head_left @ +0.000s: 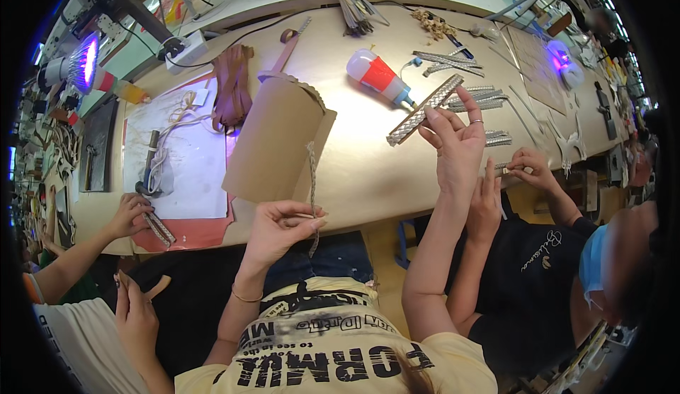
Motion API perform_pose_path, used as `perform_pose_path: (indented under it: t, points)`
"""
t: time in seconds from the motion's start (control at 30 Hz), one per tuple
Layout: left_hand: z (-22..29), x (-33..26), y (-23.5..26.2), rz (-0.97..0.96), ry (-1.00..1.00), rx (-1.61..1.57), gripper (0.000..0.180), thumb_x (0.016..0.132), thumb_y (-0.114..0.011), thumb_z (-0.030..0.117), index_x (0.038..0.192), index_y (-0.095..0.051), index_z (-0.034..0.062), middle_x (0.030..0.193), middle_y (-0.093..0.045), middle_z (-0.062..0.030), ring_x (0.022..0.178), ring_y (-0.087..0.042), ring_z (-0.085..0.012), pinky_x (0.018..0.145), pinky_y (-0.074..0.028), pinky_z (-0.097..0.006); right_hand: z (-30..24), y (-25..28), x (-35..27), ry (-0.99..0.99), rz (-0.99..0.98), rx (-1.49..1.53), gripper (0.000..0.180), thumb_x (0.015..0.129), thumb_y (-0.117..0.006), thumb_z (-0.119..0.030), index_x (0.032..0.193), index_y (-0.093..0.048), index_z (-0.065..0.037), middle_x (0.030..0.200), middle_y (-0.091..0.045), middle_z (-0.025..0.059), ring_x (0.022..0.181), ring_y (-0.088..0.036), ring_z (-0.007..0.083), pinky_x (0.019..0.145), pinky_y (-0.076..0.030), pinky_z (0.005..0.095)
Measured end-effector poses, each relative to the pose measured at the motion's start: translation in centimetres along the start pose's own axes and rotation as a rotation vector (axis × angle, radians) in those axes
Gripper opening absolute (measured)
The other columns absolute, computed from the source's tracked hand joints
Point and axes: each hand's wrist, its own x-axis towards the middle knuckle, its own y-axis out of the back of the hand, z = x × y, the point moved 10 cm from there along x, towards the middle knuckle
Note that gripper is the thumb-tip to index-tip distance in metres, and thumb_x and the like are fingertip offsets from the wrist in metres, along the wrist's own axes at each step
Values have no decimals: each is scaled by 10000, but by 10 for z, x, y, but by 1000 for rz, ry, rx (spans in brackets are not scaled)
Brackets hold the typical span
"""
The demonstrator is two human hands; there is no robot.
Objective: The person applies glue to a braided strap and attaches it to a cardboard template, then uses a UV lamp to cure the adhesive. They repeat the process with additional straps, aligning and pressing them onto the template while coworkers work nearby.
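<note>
The left hand (280, 229) is pinching a thin braided cord (312, 188) at lower centre; the right hand (457, 139), fingers spread, is lifting a flat braided strip (425, 110) by its end above the counter (368, 167). Both seem light and floppy.

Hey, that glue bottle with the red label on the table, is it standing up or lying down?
Lying down. The glue bottle rests on its side on the table, its blue nozzle pointing toward the right hand.
</note>
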Motion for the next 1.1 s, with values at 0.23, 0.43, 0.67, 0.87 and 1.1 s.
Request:
perform_pose_path:
  t: [0.23, 0.43, 0.67, 0.87, 1.1]
  points:
    - [15, -2, 15, 88, -109, -43, 195, 830, -701, -12, 1009, -655, -75, 976, -694, -152, 863, -692, -165, 771, -559, -237, 13, -53, 19, 28, 23, 258, 652, 803, -687, 53, 1320, -294, -1, 913, -622, 132, 774, -658, 173, 691, -611, 281]
    - [24, -2, 29, 152, -166, -129, 160, 820, -676, -48, 978, -658, -63, 950, -694, -154, 844, -698, -208, 796, -574, -321, 62, -144, 54, -53, -68, 368, 701, 808, -685, 46, 1335, -228, -22, 925, -603, 138, 830, -634, 181, 722, -598, 312]
    - [43, -10, 41, 156, -229, -208, 203, 853, -673, -16, 1044, -645, -80, 980, -689, -138, 891, -695, -187, 776, -572, -263, 100, -230, 81, -117, -150, 345, 723, 827, -670, 35, 1351, -176, -29, 987, -616, 189, 863, -648, 212, 750, -595, 323]
    - [58, -12, 61, 224, -314, -236, 188, 855, -670, -17, 1030, -648, -82, 968, -690, -131, 879, -693, -181, 763, -576, -267, 107, -279, 82, -115, -254, 317, 762, 820, -668, 43, 1375, -152, -36, 924, -570, 133, 844, -626, 185, 719, -591, 324]
    - [65, -18, 89, 344, -402, -288, 185, 835, -665, -43, 1019, -653, -63, 967, -686, -146, 871, -697, -223, 797, -571, -323, 131, -338, 39, -283, -403, 313, 866, 792, -689, 57, 1417, -96, -40, 1033, -572, 171, 899, -628, 217, 771, -577, 355]
